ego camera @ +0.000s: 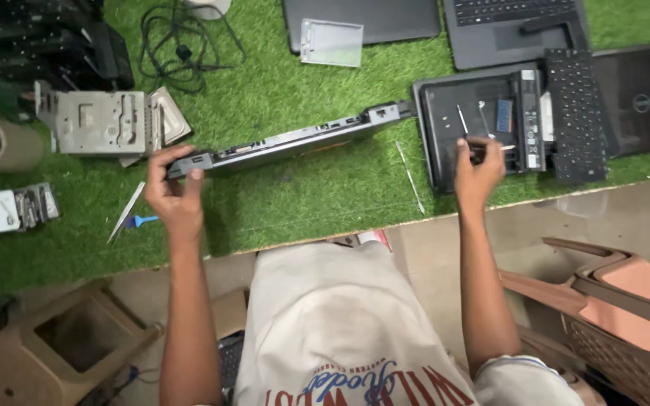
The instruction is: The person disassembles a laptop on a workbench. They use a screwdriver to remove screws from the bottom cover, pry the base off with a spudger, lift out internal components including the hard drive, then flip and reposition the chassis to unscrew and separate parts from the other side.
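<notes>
While left hand [173,189] clamps the laptop base [287,141], right hand [478,167] pinches a screwdriver [490,148].

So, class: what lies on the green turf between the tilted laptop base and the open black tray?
In the head view, a thin metal pry tool lies between laptop base and tray.

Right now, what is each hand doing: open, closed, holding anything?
Left hand: closed on the end of the dark laptop base, tilted up on its edge.
Right hand: closed on a thin dark tool over the open laptop tray.
</notes>
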Available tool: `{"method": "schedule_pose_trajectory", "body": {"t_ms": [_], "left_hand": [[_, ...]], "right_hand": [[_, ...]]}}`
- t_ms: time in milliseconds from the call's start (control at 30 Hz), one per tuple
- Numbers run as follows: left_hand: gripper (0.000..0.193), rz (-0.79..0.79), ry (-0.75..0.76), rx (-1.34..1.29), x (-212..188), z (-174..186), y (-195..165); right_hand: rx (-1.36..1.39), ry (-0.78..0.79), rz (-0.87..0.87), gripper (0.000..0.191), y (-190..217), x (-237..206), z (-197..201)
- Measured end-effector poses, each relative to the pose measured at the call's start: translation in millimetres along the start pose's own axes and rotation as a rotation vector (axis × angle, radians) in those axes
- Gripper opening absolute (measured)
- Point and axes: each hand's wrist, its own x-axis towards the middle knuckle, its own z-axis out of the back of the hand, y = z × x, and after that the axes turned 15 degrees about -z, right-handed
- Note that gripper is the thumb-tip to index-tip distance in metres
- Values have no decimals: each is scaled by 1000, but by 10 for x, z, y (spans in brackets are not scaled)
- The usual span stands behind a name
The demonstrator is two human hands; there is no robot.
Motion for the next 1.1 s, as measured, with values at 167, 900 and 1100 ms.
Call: {"method": "schedule_pose_trajectory", "body": {"t_ms": [167, 900, 1100], "left_hand": [[66, -3, -396, -180, -259, -267, -24], [101, 657, 125, -267, -474, 0, 1024], [85, 349, 172, 242, -268, -181, 1086]], "right_hand": [[830, 709, -885, 50, 513, -125, -505], [78, 675, -191, 83, 455, 175, -1266], [233, 494, 51, 104, 1, 125, -1458]]}}
